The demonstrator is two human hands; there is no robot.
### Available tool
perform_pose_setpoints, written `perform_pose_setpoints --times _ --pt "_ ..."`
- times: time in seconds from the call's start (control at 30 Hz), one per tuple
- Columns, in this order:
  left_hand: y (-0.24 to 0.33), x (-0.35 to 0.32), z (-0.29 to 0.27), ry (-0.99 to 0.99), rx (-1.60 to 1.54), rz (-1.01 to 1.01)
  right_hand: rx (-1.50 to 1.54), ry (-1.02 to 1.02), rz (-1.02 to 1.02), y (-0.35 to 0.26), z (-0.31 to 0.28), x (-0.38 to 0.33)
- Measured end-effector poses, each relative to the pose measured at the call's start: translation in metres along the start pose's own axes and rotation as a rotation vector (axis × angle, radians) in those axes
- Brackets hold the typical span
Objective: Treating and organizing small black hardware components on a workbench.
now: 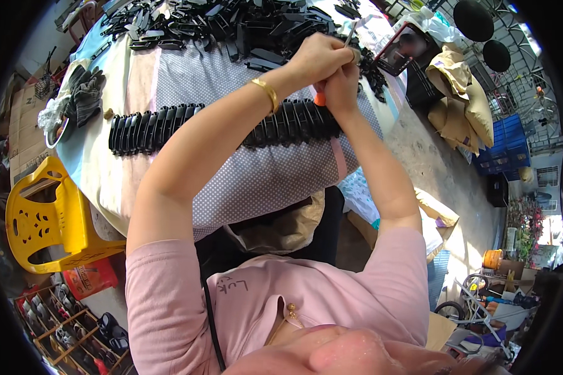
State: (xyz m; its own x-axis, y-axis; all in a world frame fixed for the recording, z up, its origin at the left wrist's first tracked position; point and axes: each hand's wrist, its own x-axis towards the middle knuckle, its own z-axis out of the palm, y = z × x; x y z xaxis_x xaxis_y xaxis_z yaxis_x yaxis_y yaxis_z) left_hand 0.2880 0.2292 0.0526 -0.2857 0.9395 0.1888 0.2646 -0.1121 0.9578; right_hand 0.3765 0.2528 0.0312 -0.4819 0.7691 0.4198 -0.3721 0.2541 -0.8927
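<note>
My left hand (321, 60) is closed, its fingertips pinched together near the far right of the table. Just beneath and touching it, my right hand (342, 90) is wrapped round a thin tool with an orange end (319, 99) that pokes out on its left side. A slim pale tip (351, 32) rises above the joined fingers; whether it belongs to the same tool I cannot tell. What the left fingertips hold is hidden. Below the hands runs a long row of black plastic pieces (288, 123), packed side by side, partly covered by my left forearm.
A heap of loose black plastic parts (256, 25) spreads over the table's far side. Dark gloves (84, 94) lie at the left edge. A phone (401, 50) stands propped at the far right. A yellow chair (50, 219) is at left, blue crates (503, 147) at right.
</note>
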Motion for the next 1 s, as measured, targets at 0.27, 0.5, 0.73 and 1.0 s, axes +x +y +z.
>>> perform_pose_setpoints --times 0.27,0.5,0.73,1.0 --pt "-0.005 -0.009 0.008 0.022 -0.058 0.092 -0.061 0.072 -0.129 0.017 -0.005 -0.008" --pt "-0.002 -0.020 -0.014 -0.009 -0.179 0.033 -0.115 0.005 0.055 0.000 0.016 -0.009" --pt "-0.008 -0.021 -0.013 0.010 -0.203 0.009 -0.150 0.039 0.009 0.001 0.023 -0.013" --pt "-0.031 -0.024 -0.033 0.074 -0.290 0.200 -0.205 -0.065 0.025 0.008 0.039 -0.014"
